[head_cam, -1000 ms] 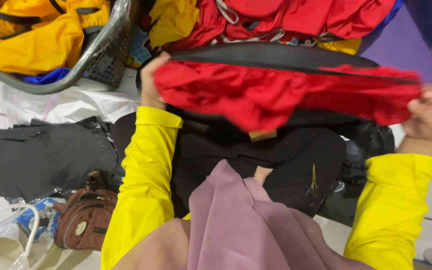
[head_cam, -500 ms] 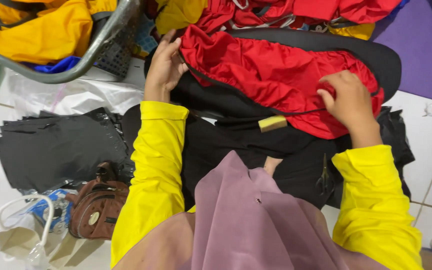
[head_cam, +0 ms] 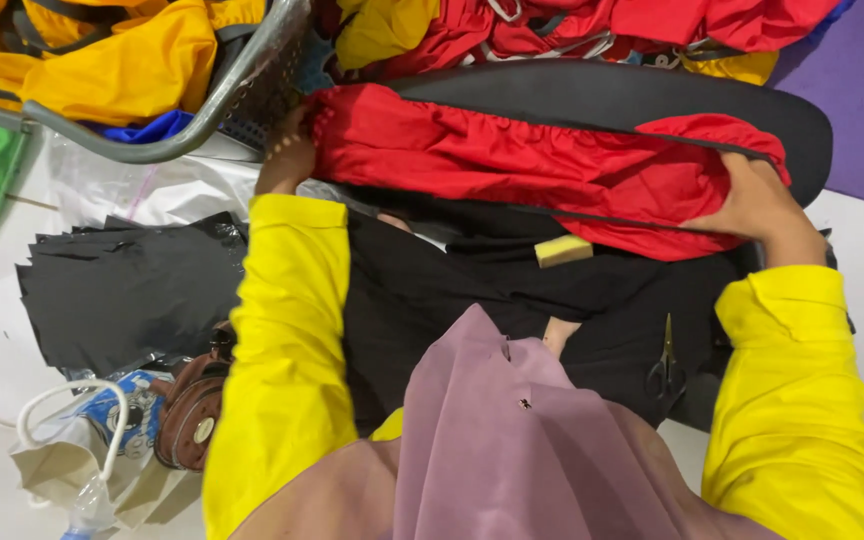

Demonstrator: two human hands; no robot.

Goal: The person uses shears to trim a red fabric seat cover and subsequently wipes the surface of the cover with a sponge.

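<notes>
A red garment [head_cam: 512,165] lies spread sideways over a black oval board [head_cam: 642,100] and black fabric [head_cam: 432,290] on my lap. My left hand [head_cam: 287,160] grips the garment's gathered left end. My right hand [head_cam: 757,200] presses and holds its right end. Both of my arms are in yellow sleeves. A small yellow tag [head_cam: 564,250] lies on the black fabric just below the red garment. Small scissors [head_cam: 666,365] rest on the black fabric near my right forearm.
A grey basket [head_cam: 202,110] with yellow and blue garments stands at the upper left. More red and yellow clothes [head_cam: 552,30] are piled behind. Black plastic sheets [head_cam: 122,290], a brown bag [head_cam: 192,415] and a paper bag [head_cam: 72,450] lie on the tiled floor at left.
The red garment went from held up in the air to laid down, then was pulled wide again. My right hand moved from the middle out to its right end.
</notes>
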